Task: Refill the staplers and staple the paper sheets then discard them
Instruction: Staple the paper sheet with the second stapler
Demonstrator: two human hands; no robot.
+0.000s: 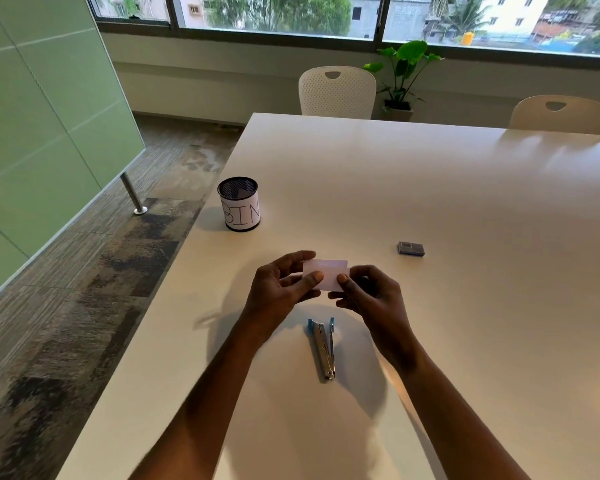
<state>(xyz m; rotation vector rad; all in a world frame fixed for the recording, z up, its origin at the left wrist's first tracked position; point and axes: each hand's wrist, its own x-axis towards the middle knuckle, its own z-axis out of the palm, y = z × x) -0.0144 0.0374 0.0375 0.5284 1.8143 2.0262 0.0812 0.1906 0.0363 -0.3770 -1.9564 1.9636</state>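
A small white paper sheet [327, 273] is held above the table between both hands. My left hand [279, 287] pinches its left edge with thumb and fingers; my right hand [369, 293] pinches its right lower corner. A blue and silver stapler [323, 348] lies on the white table [430, 188] just below the hands, swung open. A black mesh cup labelled BIN [239, 204] stands at the table's left edge, far left of the hands. A small dark staple box [410, 248] lies to the right of the hands.
Two white chairs [336, 91] [561, 114] stand at the table's far side, with a potted plant [400, 81] behind. The table's left edge drops to carpeted floor; a green glass partition [42, 133] stands on the left.
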